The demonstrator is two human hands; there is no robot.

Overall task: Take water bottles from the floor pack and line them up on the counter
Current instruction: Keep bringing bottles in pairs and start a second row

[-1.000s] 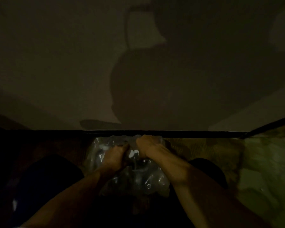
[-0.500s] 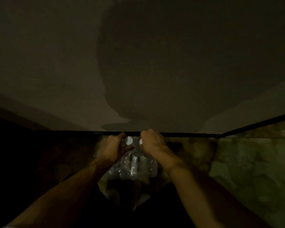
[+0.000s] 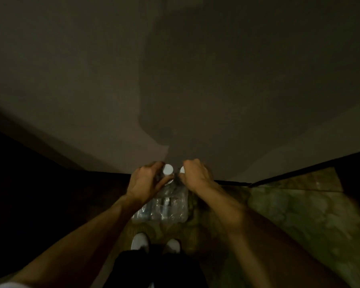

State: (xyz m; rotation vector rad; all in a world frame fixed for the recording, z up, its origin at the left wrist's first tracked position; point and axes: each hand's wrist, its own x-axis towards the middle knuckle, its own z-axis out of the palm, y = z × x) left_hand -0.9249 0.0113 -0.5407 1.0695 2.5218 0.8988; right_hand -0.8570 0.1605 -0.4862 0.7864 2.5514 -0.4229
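A shrink-wrapped pack of clear water bottles (image 3: 161, 208) rests on the patterned floor against the wall. My left hand (image 3: 144, 180) grips a bottle with a white cap (image 3: 168, 169) by its neck, held above the pack. My right hand (image 3: 195, 175) is closed around a second bottle whose white cap (image 3: 182, 169) shows at my fingertips. The bodies of both bottles are mostly hidden by my hands and merge with the pack below. No counter is in view.
A plain wall (image 3: 175, 80) fills the upper view, with a dark baseboard (image 3: 233, 182) along its foot. My two light shoes (image 3: 140, 241) stand just before the pack. The scene is dim; the left side is in deep shadow.
The view has risen away from the pack. Both hands came up from the plastic wrap, each now holding a capped bottle higher, near the baseboard line.
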